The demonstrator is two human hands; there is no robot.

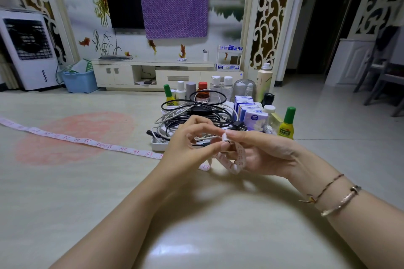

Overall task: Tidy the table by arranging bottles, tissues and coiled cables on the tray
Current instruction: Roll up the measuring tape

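A white tray [157, 146] at the table's far edge holds coiled black and white cables [196, 113], several bottles [215, 86] at the back and blue tissue packs [254, 117] on the right. Just in front of it, my left hand [188, 148] and my right hand [260, 155] both pinch a pink measuring tape [87, 141]. Its end is looped around the fingers of my right hand, and the rest trails left across the table.
A green-capped yellow bottle [286, 125] stands at the tray's right edge. Beyond the table are a TV cabinet [153, 74], a blue bin [79, 82] and a white air cooler [28, 50]. The table [87, 192] reaches toward me.
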